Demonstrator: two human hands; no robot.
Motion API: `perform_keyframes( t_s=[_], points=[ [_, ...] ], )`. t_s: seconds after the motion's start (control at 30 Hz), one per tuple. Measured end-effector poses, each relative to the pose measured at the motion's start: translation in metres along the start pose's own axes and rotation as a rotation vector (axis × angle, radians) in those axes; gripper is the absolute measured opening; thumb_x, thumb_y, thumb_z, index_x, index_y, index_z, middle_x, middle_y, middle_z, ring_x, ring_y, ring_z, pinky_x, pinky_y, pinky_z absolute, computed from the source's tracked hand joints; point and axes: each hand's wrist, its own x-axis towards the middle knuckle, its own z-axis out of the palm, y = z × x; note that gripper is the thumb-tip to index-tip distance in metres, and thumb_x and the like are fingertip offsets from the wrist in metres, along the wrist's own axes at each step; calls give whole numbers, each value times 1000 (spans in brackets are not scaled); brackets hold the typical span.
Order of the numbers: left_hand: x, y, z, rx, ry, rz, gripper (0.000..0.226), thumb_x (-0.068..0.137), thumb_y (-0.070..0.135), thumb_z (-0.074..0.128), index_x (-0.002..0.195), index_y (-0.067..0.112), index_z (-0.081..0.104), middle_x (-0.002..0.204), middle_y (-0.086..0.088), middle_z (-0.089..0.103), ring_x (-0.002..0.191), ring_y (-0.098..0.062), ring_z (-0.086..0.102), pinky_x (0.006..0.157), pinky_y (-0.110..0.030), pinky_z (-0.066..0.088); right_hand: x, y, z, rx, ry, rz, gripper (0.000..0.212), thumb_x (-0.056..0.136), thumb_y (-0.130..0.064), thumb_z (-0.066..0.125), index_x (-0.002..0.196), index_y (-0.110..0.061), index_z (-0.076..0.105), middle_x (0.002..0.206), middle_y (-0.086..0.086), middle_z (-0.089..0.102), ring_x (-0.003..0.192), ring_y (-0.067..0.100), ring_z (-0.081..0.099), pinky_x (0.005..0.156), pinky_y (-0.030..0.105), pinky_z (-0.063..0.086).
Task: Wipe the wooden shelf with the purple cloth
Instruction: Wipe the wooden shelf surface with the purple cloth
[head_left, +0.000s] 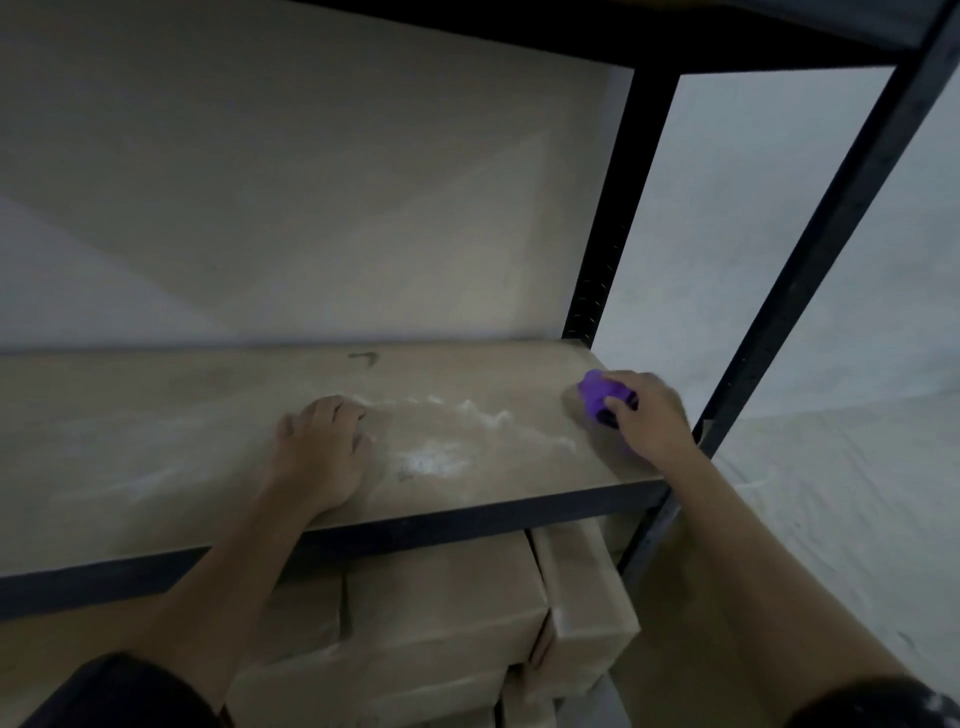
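The wooden shelf (156, 441) runs across the middle of the head view, pale brown with a black front rail. White dust (431, 457) is smeared over its centre and trails toward the right. My right hand (649, 415) presses a bunched purple cloth (597, 395) onto the shelf's far right end, near the back corner. My left hand (322, 447) rests palm down on the board to the left of the dust, fingers slightly curled, holding nothing.
Black metal uprights (602, 249) (831, 234) frame the right end of the rack. A dark upper shelf edge (571, 31) hangs overhead. Cardboard boxes (447, 613) are stacked on the level below. A pale wall stands behind.
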Motion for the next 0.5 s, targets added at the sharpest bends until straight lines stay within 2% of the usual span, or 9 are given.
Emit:
perform_keyframes(
  t_s=[0.03,0.1,0.17,0.23,0.3,0.37,0.4,0.5],
  points=[
    [0,1,0,1,-7,-5,37,93,32,42,128,20,48,138,-4,44,128,-26,39,102,-45,27,1,4,0,-84,53,86,32,93,-15,47,123,-23,56,126,12,50,113,33,45,98,36,38],
    [0,2,0,8,-10,-8,37,93,32,42,128,21,48,139,-4,43,128,-26,39,103,-45,27,-5,5,11,-269,46,195,32,94,-16,41,122,-24,53,126,14,45,112,38,40,96,42,39],
    [-1,1,-1,10,-7,-11,37,93,31,43,128,21,48,138,-4,44,127,-26,39,102,-45,27,-17,0,25,-347,39,172,32,94,-18,40,124,-22,51,127,13,46,109,38,42,92,43,40],
    [-2,0,-2,13,-9,-13,37,93,31,43,128,21,48,138,-4,44,128,-26,39,103,-45,27,-27,-6,33,-258,14,29,32,95,-20,42,125,-21,53,127,11,50,110,33,47,92,38,41],
    [-2,0,-3,2,-17,-23,37,93,31,43,128,21,48,139,-4,43,128,-27,38,104,-46,26,-31,-10,27,-86,-104,-120,31,93,-19,50,123,-20,57,124,7,56,110,25,51,90,28,37],
    [-2,2,-5,-6,-30,-23,37,94,32,42,129,21,47,139,-4,43,128,-26,38,105,-46,25,-27,-9,14,58,-156,-116,32,91,-17,53,122,-20,60,119,2,57,110,20,51,90,23,34],
    [-2,3,-5,-6,-41,-21,37,94,32,41,129,21,47,140,-4,42,129,-26,37,105,-45,25,-24,-5,10,54,-98,-81,32,92,-17,52,123,-21,59,118,2,57,109,22,51,92,26,35],
    [-2,5,-6,-11,-53,-20,38,95,31,40,130,21,45,140,-4,41,130,-24,35,106,-45,24,-21,7,12,-305,37,84,32,96,-26,41,124,-27,54,125,10,53,108,37,48,93,40,41]
  ],
)
